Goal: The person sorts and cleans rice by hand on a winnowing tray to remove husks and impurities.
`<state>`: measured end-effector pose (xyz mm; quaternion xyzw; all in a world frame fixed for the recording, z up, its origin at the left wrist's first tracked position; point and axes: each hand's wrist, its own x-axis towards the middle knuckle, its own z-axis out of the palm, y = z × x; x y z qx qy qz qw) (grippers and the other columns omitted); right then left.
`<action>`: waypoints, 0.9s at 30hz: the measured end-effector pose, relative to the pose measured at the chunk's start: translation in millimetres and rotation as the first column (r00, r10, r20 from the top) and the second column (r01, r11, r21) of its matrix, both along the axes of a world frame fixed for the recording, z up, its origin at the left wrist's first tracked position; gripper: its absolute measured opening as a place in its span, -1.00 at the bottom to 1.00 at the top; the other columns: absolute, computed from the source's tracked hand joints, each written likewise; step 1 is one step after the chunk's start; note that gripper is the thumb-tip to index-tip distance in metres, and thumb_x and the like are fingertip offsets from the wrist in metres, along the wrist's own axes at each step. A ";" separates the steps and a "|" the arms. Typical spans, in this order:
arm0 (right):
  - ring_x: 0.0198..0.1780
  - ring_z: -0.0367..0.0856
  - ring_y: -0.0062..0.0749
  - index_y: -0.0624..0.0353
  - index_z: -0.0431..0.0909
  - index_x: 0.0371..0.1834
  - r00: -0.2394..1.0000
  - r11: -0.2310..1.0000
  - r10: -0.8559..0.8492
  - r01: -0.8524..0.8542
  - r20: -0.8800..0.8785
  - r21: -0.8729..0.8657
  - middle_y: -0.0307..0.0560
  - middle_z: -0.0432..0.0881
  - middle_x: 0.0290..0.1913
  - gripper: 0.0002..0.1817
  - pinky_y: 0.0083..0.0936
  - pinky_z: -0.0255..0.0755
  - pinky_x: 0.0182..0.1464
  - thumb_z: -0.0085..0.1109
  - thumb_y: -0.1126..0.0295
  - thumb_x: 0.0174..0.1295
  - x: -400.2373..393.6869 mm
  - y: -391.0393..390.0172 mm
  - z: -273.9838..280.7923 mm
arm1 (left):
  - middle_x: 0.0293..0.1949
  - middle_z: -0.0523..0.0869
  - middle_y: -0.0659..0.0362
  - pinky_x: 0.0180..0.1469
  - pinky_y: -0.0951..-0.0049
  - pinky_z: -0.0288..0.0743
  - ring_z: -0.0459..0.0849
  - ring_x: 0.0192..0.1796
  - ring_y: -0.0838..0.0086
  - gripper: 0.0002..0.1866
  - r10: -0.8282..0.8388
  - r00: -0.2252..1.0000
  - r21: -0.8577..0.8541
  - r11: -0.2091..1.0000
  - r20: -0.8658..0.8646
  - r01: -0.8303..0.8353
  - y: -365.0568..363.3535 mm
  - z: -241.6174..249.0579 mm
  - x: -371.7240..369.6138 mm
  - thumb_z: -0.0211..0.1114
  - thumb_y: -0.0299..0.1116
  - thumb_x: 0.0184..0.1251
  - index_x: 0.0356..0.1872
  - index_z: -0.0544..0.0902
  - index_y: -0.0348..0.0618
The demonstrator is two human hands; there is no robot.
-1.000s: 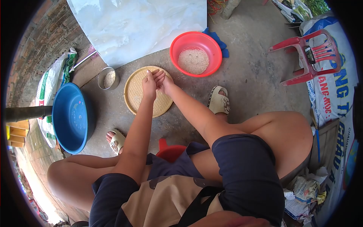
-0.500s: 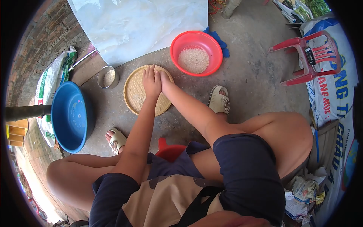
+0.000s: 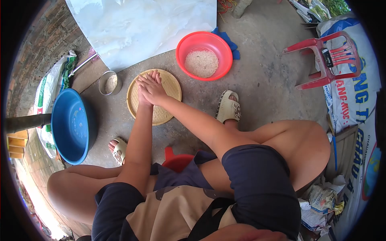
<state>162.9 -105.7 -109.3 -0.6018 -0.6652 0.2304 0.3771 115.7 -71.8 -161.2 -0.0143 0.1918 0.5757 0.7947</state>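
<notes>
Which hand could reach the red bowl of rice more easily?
Probably the right hand. It lies on top of the left hand over the woven tray, and the red bowl sits on the person's right side.

hands (image 3: 149,89) on tray (image 3: 171,86), bowl (image 3: 225,46) behind right, basin (image 3: 64,128) left

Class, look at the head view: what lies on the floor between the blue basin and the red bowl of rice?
The head view shows a small metal can, then the woven tray under both hands.

Both arms reach forward and down; right hand (image 3: 152,89) lies over left hand (image 3: 141,96), fingers spread flat.
</notes>
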 end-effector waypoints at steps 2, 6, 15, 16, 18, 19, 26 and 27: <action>0.49 -0.16 -0.06 -0.15 0.34 0.29 0.997 1.000 -0.001 -0.001 0.080 0.025 -0.11 0.21 0.39 -0.51 0.03 -0.42 0.42 -0.38 0.04 0.38 9.2 -1.7 5.0 | 0.33 0.26 0.01 0.38 0.19 0.10 0.25 0.34 0.18 -0.38 -0.122 0.991 0.023 0.992 -0.059 0.123 -2.6 -0.7 -2.3 -0.25 0.03 0.43 0.33 0.18 -0.22; 0.49 -0.20 -0.04 -0.16 0.11 0.41 0.957 0.997 -0.077 0.066 0.280 0.049 -0.07 0.07 0.44 -0.45 0.14 -0.43 0.39 -0.35 0.04 0.36 23.9 -4.2 7.3 | 0.29 0.33 0.06 0.35 0.21 0.16 0.30 0.31 0.21 -0.39 -0.351 0.917 0.042 0.930 -0.190 0.364 -5.7 -2.9 -9.1 -0.21 0.05 0.40 0.31 0.24 -0.15; 0.47 -0.10 0.02 0.03 0.03 0.43 0.936 0.975 -0.221 0.202 0.272 0.094 0.07 0.04 0.44 -0.37 0.05 -0.23 0.41 -0.22 0.06 0.32 43.5 -17.2 -10.3 | 0.10 0.50 -0.06 0.15 0.27 0.46 0.52 0.10 0.24 -0.57 -0.470 0.872 -0.158 0.879 -0.138 0.449 -0.7 -22.8 -7.7 -0.23 -0.28 0.48 0.19 0.33 -0.36; 0.47 -0.11 0.00 0.05 0.01 0.43 0.942 0.974 -0.227 0.224 0.246 0.040 0.08 0.02 0.44 -0.36 0.02 -0.25 0.42 -0.22 0.05 0.32 47.0 -21.6 -15.9 | 0.10 0.50 -0.06 0.15 0.27 0.46 0.52 0.10 0.24 -0.57 -0.467 0.874 -0.159 0.881 -0.136 0.446 1.6 -29.8 -10.7 -0.23 -0.28 0.48 0.19 0.33 -0.36; 0.48 -0.12 -0.02 0.08 0.00 0.43 0.948 0.971 -0.228 0.237 0.224 -0.015 0.09 0.00 0.45 -0.34 -0.01 -0.26 0.42 -0.21 0.04 0.32 52.6 -31.4 -26.1 | -0.11 0.59 0.00 -0.06 0.40 0.60 0.62 -0.13 0.34 -0.66 -0.436 0.844 -0.364 0.875 -0.312 0.318 7.5 -41.7 -16.9 -0.19 -0.33 0.46 0.03 0.43 -0.37; 0.48 -0.16 -0.03 0.09 -0.03 0.44 0.933 0.973 -0.197 0.223 0.300 -0.054 0.09 -0.04 0.46 -0.34 -0.04 -0.29 0.43 -0.22 0.04 0.33 54.7 -37.9 -30.8 | -0.11 0.59 0.00 -0.06 0.40 0.60 0.62 -0.13 0.34 -0.66 -0.432 0.848 -0.365 0.876 -0.307 0.314 10.3 -44.9 -21.9 -0.19 -0.33 0.46 0.03 0.43 -0.37; 0.50 -0.22 -0.14 0.15 -0.04 0.43 0.858 0.967 -0.213 0.253 0.466 -0.022 0.02 -0.08 0.47 -0.29 -0.09 -0.37 0.45 -0.18 0.00 0.30 53.2 -44.4 -58.3 | -0.68 0.27 0.33 -0.74 0.64 -0.03 0.13 -0.72 0.65 -0.74 -0.367 0.821 -0.508 0.854 -0.437 0.111 15.1 -10.5 -37.9 -0.11 -0.23 0.42 -0.48 0.37 -0.05; 0.50 -0.22 -0.14 0.15 -0.04 0.43 0.859 0.968 -0.211 0.250 0.466 -0.023 0.02 -0.08 0.47 -0.29 -0.09 -0.37 0.45 -0.18 0.00 0.30 52.6 -44.2 -57.3 | -0.68 0.27 0.33 -0.74 0.64 -0.03 0.13 -0.72 0.65 -0.74 -0.365 0.822 -0.509 0.854 -0.437 0.109 17.3 -7.2 -40.1 -0.11 -0.23 0.42 -0.48 0.37 -0.05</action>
